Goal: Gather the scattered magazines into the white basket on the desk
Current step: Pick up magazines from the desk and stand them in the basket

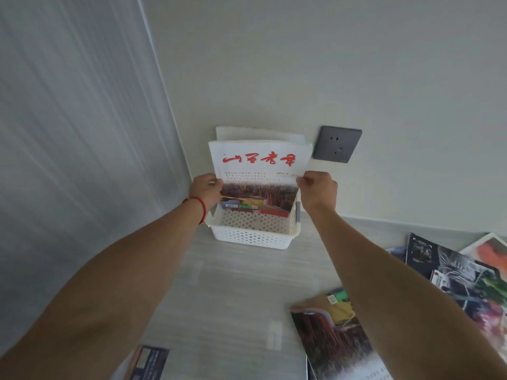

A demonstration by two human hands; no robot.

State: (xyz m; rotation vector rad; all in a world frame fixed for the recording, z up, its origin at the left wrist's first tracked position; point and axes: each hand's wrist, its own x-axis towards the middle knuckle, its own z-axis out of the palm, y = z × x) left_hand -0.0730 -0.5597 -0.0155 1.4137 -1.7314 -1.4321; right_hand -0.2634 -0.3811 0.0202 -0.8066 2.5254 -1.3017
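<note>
- So, landmark = white perforated plastic basket (253, 237), sat on pale grey wood-grain desk (233, 292), pushed up against off-white wall (301, 64).
- White-covered magazine w/ red brush-style title and a reddish landscape photo (259, 174) is held upright over the basket, cover facing cam, lower edge dipping inside the basket opening at its back side.
- Left hand (205, 189) pinches mag's left edge, thumb on the cover; red string bracelet (201, 207) on that wrist, just at basket's left rim.
- Right hand (318, 189) pinches mag's right edge, fingers curled closed on the paper, above basket's right rim.
- Behind the held mag, another white sheet/mag (260, 133) stands against the wall, above basket's back; can't tell if its foot is in the basket.
- Low in the basket under the held mag: colourful strip w/ barcode-like labels; can't tell if it's a separate mag or same one.
- Dark grey square wall socket (337, 144): up-right of basket, on the wall, just beside held mag's top right corner.
- Still out on the desk, well right of basket: dark-covered magazine w/ white feathery graphics (444, 270), overlapping a white-bordered one w/ orange-red picture (491, 250).
- Nearer cam, front-right of basket: magazine w/ same reddish landscape cover (329, 338), lying flat, partly under right forearm.
- Front-left of basket, at bottom edge of view: dark blue booklet (149, 363), cropped.
- Left of basket: pale ribbed wall panel (68, 105).
</note>
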